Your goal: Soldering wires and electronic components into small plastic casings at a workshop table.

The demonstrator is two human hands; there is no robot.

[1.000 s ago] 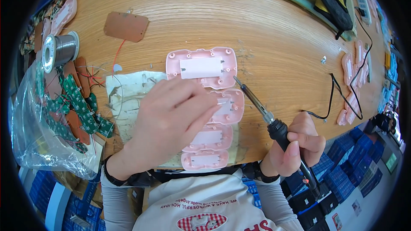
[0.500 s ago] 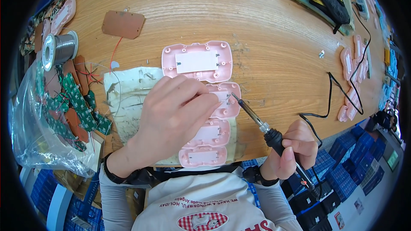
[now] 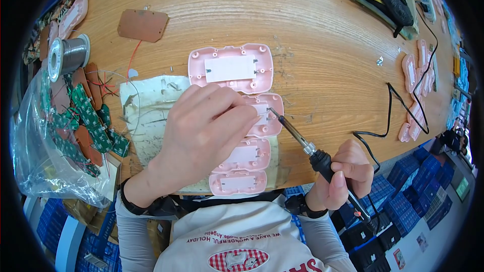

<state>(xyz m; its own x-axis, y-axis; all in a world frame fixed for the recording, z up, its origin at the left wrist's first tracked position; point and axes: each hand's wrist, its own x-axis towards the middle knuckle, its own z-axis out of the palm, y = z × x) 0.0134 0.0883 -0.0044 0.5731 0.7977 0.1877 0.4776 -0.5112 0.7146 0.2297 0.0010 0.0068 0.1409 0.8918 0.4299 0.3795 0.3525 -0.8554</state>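
Currently, a soldering iron point(image 3: 319, 161) is gripped by its black handle in the closed fingers of the right hand point(image 3: 348, 174), and its tip is held at a dark metal contact on the right side of the second pink shell point(image 3: 272, 122); whether the contact is touched cannot be told. By the left hand point(image 3: 201, 131), its thumb and fingertips drawn together, a thin wire point(image 3: 263, 114) is pinched just beside that tip, though it is barely visible. The second shell is partly hidden by the same hand. Above it on the table point(image 3: 322, 65), a larger-looking top shell point(image 3: 230, 68) is seen whole, while two lower shells point(image 3: 246, 156) are lined up below, nearer the body. A stained sheet point(image 3: 146, 98) is spread under the left hand. To the far left, a spool point(image 3: 70, 55) is set near green circuit boards point(image 3: 89, 116), which are partly enclosed by a clear bag point(image 3: 45, 166)
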